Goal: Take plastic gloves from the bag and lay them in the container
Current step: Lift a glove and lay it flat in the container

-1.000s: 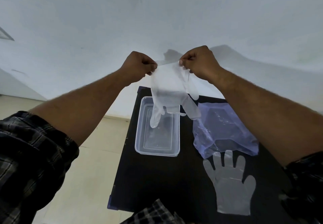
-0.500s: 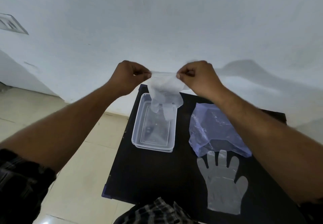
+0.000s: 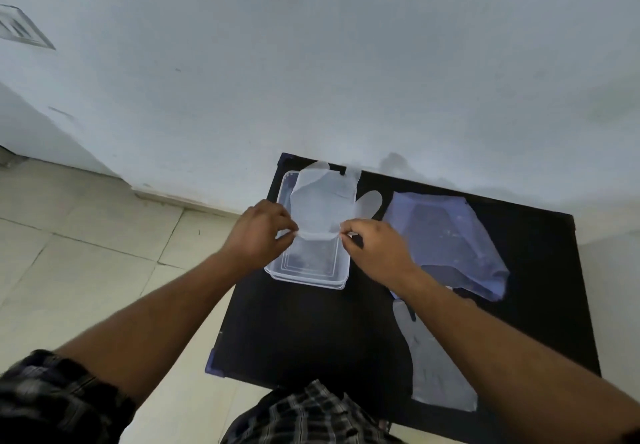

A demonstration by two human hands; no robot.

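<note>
A clear plastic glove (image 3: 323,201) lies spread over the far part of the clear rectangular container (image 3: 308,274) on the black table (image 3: 311,333). Its fingers point away from me and its thumb sticks out past the container's right rim. My left hand (image 3: 258,232) pinches the left corner of the glove's cuff. My right hand (image 3: 375,246) pinches the right corner. The bluish plastic bag (image 3: 446,239) lies crumpled to the right of the container. A second clear glove (image 3: 433,367) lies flat on the table near me, partly hidden by my right forearm.
The table stands against a white wall (image 3: 346,63). Its left edge drops to a pale tiled floor (image 3: 86,253). My checked shirt (image 3: 311,416) shows at the bottom of the view.
Both hands have come down from chest height to the container. The glove, which hung fingers-down, now lies over the container with its fingers pointing away.
</note>
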